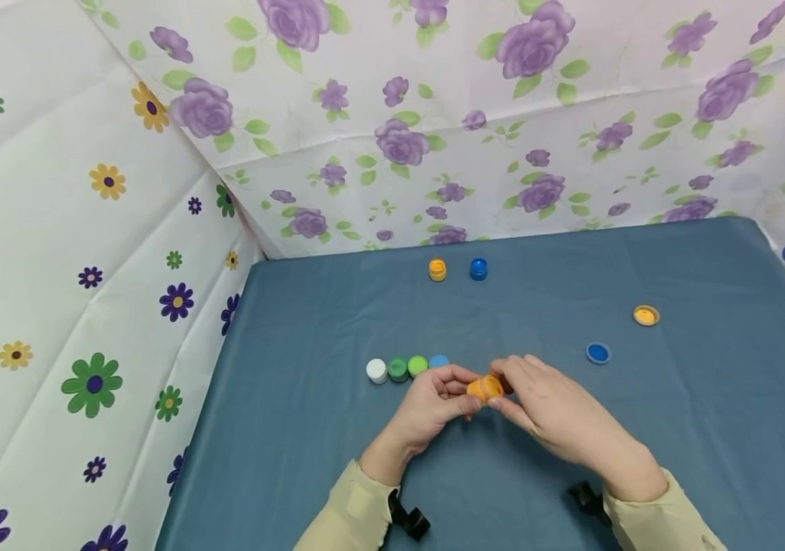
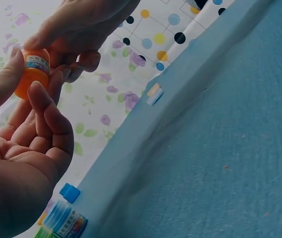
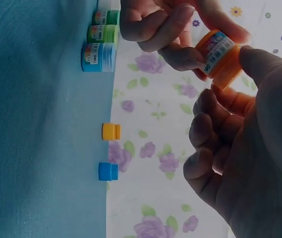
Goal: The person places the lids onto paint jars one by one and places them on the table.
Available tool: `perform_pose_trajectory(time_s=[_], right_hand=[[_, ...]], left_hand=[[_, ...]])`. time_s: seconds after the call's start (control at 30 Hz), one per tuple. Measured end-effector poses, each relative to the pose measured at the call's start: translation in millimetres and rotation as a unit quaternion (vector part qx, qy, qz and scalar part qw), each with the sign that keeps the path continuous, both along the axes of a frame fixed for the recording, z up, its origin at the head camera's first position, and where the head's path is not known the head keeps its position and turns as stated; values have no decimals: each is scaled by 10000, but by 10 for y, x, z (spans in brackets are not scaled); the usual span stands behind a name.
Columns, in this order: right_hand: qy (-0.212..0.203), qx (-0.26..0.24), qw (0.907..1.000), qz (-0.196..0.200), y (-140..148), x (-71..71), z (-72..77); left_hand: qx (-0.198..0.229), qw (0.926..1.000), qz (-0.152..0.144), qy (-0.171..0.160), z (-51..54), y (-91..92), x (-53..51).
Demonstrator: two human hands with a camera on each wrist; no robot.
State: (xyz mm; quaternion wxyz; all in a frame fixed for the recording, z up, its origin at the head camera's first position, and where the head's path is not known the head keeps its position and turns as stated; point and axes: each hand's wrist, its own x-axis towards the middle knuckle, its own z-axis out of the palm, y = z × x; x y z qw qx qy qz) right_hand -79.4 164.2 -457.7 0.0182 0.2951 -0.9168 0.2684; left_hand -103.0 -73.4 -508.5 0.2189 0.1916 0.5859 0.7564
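A small orange paint jar point(image 1: 482, 389) with a printed label point(image 3: 215, 49) is held tilted in mid-air between both hands. The left hand point(image 1: 429, 407) grips its body between thumb and fingers. At the other end, the right hand point(image 1: 558, 413) pinches the orange lid point(image 3: 228, 74) with thumb and forefinger. Just behind the left hand stands a row of paint jars: white point(image 1: 376, 371), dark green point(image 1: 398, 370), light green point(image 1: 418, 365) and light blue point(image 1: 438, 361), the last partly covered by the fingers.
Toward the back of the blue-covered table stand an uncovered yellow jar point(image 1: 437, 269) and an uncovered blue jar point(image 1: 478, 268). A yellow lid point(image 1: 646, 315) and a blue lid point(image 1: 597, 353) lie to the right, inner sides up. Flowered cloth point(image 1: 365, 191) hangs behind the table.
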Motion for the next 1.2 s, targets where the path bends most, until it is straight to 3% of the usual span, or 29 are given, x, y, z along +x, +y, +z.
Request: perform_pose_trajectory(time_s=[0.23,0.47,0.63,0.73,0.8,0.9,1.1,1.2], right_hand=[[135,164,9996,-168,-3,-15,11],[-46,269,9994,-225,16,5,27],[-56,274,9992,-277,38,24,30],[-33,274,9994,-232,37,30,25],[-14,288,9993,-220,33,30,27],[122,263,9992,-263,37,33,35],[1019,-458,9910,-739,147,57,60],[1440,-775,9812,-1022,245,60,68]], left_hand=[[-241,9995,89,199,35,51,14],[-515,9979,190,359,43,55,47],[-1050,9937,106,374,90,53,52],[-1628,9839,95,734,131,60,60],[-1995,9735,164,1107,156,70,62],[-2295,9602,321,1558,193,89,57],[-2563,9430,639,2025,286,76,-7],[-2908,9252,879,2273,315,55,-75]])
